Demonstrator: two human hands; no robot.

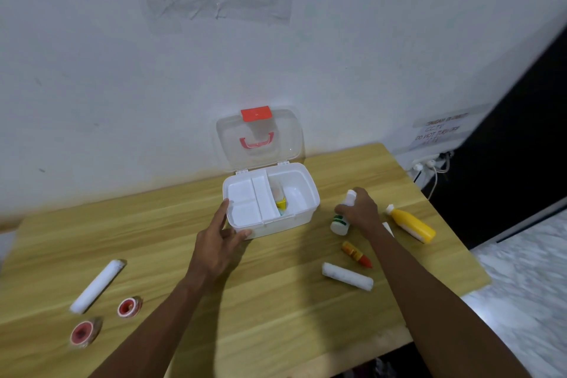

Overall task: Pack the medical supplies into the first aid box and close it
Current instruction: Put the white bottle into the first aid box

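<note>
The white first aid box stands open at the back of the wooden table, its clear lid leaning against the wall. A white divided tray fills its left half, and a small yellow item lies in the right half. My left hand grips the box's front left corner. My right hand is closed around a white bottle with a green label, right of the box. A yellow bottle, a small red and yellow tube and a white gauze roll lie nearby.
On the table's left lie a long white roll and two red tape rolls. The white wall runs just behind the box. A power strip with cables sits beyond the table's right edge.
</note>
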